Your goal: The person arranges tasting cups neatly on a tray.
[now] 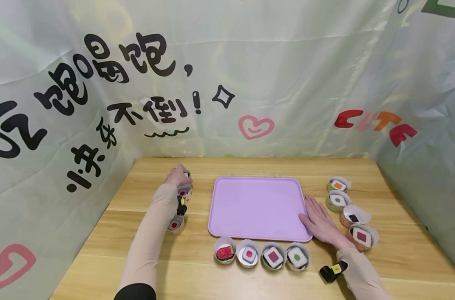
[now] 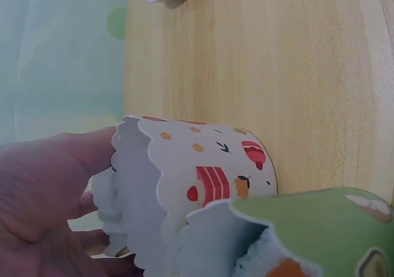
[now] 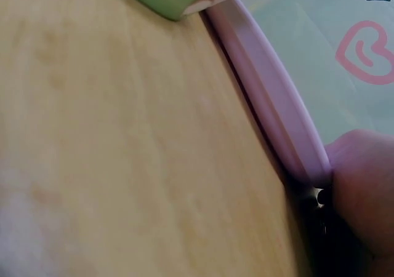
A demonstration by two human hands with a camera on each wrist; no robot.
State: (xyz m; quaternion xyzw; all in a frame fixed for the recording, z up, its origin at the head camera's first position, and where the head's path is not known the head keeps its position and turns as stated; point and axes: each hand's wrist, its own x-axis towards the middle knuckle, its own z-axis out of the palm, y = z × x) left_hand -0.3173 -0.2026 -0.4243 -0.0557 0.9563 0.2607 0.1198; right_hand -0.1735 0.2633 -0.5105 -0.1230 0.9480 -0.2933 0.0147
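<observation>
At the far left of the table, my left hand (image 1: 178, 176) grips the rim of the farthest paper cup in a column. In the left wrist view, its fingers lie about the scalloped edge of a white cup (image 2: 206, 166) printed with cakes. A green cup (image 2: 320, 228) with a toy sushi piece stands close by. My left wrist and its camera partly hide that column. My right hand (image 1: 321, 221) rests with straight fingers along the right edge of a purple tray (image 1: 255, 208), thumb on its rim. Nothing lies on the tray.
Several paper cups with toy sushi, one a red-topped piece (image 1: 225, 252), stand in a row before the tray. More cups, including one with an orange square (image 1: 338, 184), line the right side. A printed cloth (image 1: 287, 83) hangs behind the table.
</observation>
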